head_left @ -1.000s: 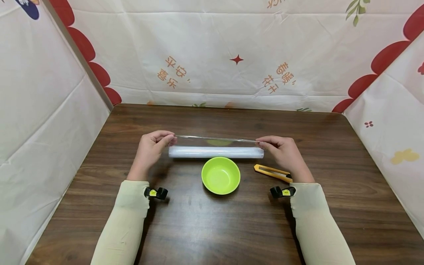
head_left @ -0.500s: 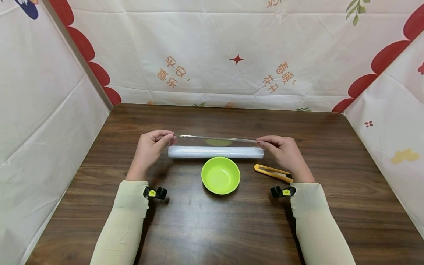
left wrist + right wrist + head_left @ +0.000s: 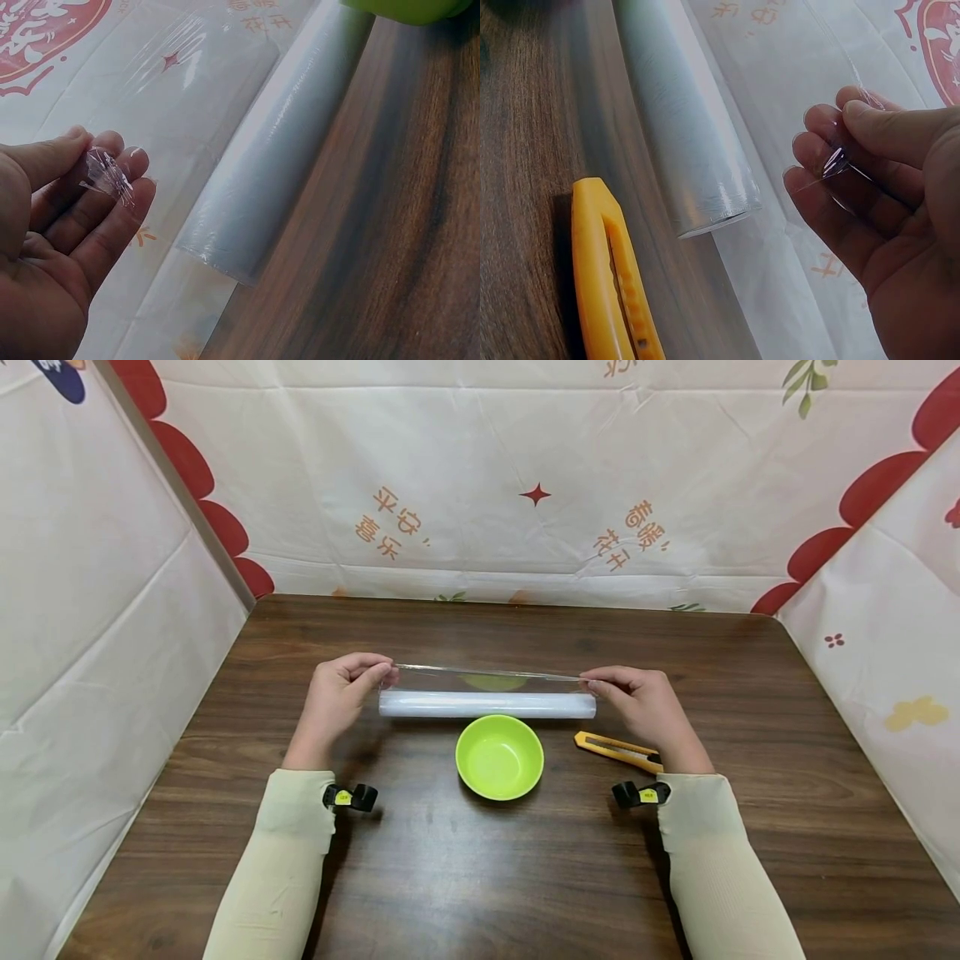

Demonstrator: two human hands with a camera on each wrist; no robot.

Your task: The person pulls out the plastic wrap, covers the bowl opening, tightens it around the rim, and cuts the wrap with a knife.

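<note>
Head view, taking 12 o'clock as straight ahead: the left hand (image 3: 337, 703) and the right hand (image 3: 637, 703) hold a clear film (image 3: 487, 673), one at each end, its edge taut between them. What counts most is probably how that edge lies to the film roll (image 3: 487, 704). The roll sits on the tabletop (image 3: 480, 877), long axis running from 9 to 3 o'clock; the edge spans its 12 o'clock side, nearly parallel, the left end slightly farther out.

From the left fingers, the roll's middle lies between 3 and 4 o'clock; from the right fingers, between 8 and 9. The right hand looks a little nearer, its thumb close by the roll's right end, yet both wrist views show a gap, so neither hand touches the roll.

On each hand the fingers are closed in a light pinch, thumb to index, on a gathered bit of film; the others curve loosely. How high they are raised cannot be told.

A green bowl (image 3: 499, 760) stands at the roll's 6 o'clock, just beside it, contact unclear. A yellow cutter (image 3: 617, 752) lies ungripped at 7 o'clock from the right hand.
</note>
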